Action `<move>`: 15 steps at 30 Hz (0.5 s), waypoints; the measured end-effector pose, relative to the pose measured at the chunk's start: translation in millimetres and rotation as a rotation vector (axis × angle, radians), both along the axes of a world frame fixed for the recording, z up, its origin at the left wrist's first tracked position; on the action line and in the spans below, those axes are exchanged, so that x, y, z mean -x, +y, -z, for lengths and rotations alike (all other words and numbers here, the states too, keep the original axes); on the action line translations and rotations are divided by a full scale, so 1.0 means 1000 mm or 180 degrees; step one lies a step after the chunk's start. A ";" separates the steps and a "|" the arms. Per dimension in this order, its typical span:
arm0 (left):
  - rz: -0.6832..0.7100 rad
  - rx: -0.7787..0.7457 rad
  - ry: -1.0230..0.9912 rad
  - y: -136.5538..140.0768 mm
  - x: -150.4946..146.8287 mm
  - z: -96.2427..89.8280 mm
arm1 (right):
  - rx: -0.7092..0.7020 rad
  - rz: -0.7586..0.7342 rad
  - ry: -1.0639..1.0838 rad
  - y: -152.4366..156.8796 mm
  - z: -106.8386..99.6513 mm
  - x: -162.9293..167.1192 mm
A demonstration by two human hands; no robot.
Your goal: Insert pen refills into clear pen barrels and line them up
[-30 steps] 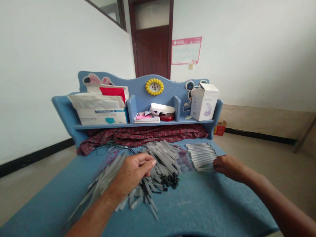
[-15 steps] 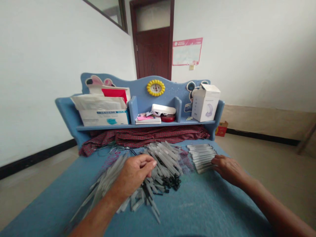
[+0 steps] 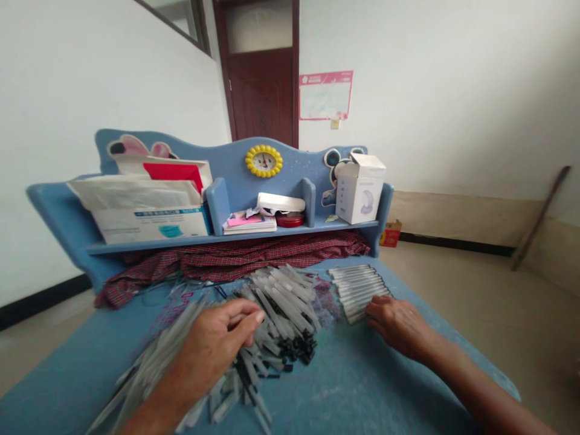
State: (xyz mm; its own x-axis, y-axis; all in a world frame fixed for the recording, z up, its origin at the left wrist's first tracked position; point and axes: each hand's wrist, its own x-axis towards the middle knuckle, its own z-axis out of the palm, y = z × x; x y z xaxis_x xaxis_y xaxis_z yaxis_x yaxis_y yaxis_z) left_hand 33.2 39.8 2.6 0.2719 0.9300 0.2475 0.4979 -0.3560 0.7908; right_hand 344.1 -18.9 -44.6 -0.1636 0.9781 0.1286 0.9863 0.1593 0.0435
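Note:
Over the loose pile of clear plastic pen parts [image 3: 290,302], my left hand [image 3: 226,329] is closed, thumb against the curled fingers. Whatever those fingers may hold is too small to make out. My right hand [image 3: 396,320] has its fingertips pressed together at the near right end of a neat row of pens [image 3: 357,287]. They touch the row, but their undersides are hidden. Long translucent tubes [image 3: 158,347] lie left of and partly behind my left hand. Small black pieces [image 3: 299,349], which look like pen caps or tips, lie at the near side of the pile.
A blue table [image 3: 344,386] carries everything. Along its back, a blue shelf [image 3: 244,235] holds a mask box [image 3: 149,223], papers, a red round tin [image 3: 290,220] and a white box [image 3: 360,193]. Checked cloth [image 3: 254,257] lies bunched beneath the shelf.
The view has turned to the right, so the shelf and table appear further left. My right hand has shifted toward the near end of the pen row. My left hand stays closed over the pile.

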 end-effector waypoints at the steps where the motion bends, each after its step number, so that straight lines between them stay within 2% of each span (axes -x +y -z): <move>1: -0.0001 0.0001 0.0030 0.001 0.000 0.001 | 0.0004 -0.0026 0.0008 -0.001 0.001 0.001; 7: -0.0282 0.0049 0.0233 0.001 -0.001 -0.001 | -0.0082 -0.0129 0.0052 -0.001 0.008 0.003; 11: -0.0394 0.0179 0.0409 0.003 -0.001 -0.002 | -0.0354 -0.0200 0.0068 0.001 0.018 0.004; 15: -0.0498 0.0274 0.0581 0.008 0.004 0.006 | -0.0646 -0.0289 0.0138 0.003 0.029 0.003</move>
